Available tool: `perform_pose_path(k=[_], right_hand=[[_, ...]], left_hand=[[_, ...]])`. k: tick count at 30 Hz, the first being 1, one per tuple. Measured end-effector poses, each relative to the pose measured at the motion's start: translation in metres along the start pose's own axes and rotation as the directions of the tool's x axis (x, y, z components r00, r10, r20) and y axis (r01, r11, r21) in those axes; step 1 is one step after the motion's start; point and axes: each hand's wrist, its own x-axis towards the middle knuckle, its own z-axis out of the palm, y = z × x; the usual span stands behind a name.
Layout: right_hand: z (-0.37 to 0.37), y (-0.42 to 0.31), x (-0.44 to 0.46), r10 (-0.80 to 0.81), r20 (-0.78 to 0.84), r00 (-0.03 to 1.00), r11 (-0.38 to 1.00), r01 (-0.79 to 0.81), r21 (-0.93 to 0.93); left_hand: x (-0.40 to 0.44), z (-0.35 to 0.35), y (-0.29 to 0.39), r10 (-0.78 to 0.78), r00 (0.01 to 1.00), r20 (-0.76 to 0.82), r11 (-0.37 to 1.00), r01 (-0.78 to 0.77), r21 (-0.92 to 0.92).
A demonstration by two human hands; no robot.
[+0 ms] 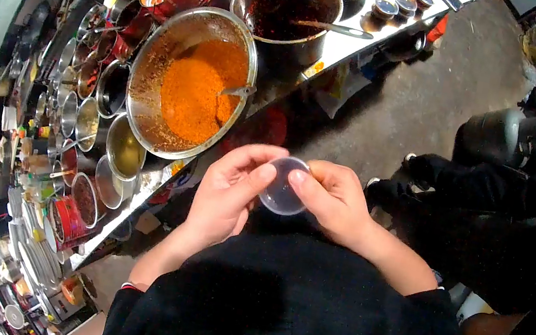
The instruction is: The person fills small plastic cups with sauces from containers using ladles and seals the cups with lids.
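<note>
Between both hands, in front of my chest, is a small round clear plastic lid point(282, 197). I cannot tell whether a cup is under it. My left hand point(233, 186) grips its left edge, thumb on top and fingers curled around the side. On the opposite edge my right hand point(337, 201) is closed the same way, thumb pressed on the upper face. Just beyond my left hand stands a large steel bowl point(141, 84) of orange-red chili powder or seasoning point(198, 94), with a metal spoon handle point(238, 90) sticking out.
A steel pot of dark red sauce point(284, 12) with a ladle point(335, 29) stands behind the bowl. Several small lidded sauce cups point(405, 6) line the counter's far end. Many seasoning containers point(86, 121) crowd the left. Another person's dark-clothed legs point(466, 184) are at right.
</note>
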Motion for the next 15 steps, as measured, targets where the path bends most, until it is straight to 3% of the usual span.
perform_pose_path(k=[3, 6, 10, 13, 15], right_hand=[[0.004, 0.006, 0.006, -0.114, -0.093, 0.989, 0.992, 0.108, -0.062], [0.005, 0.010, 0.007, -0.154, -0.124, 0.980, 0.987, 0.147, -0.069], [-0.004, -0.005, 0.003, -0.083, -0.061, 0.995, 0.990, 0.075, -0.121], [0.003, -0.008, 0.005, -0.082, -0.020, 0.996, 0.987, 0.078, -0.139], [0.010, -0.016, 0.001, -0.057, 0.011, 0.998, 0.995, 0.058, -0.086]], left_hand=[[0.005, 0.008, -0.006, 0.056, 0.996, -0.076, 0.997, -0.052, 0.052], [0.006, 0.016, -0.010, 0.208, 0.977, -0.041, 0.912, -0.179, 0.369], [0.003, 0.017, -0.003, 0.151, 0.988, -0.018, 0.930, -0.136, 0.342], [0.003, 0.013, -0.007, 0.180, 0.984, 0.009, 0.898, -0.168, 0.406], [0.004, 0.006, -0.011, 0.292, 0.955, 0.058, 0.812, -0.280, 0.512]])
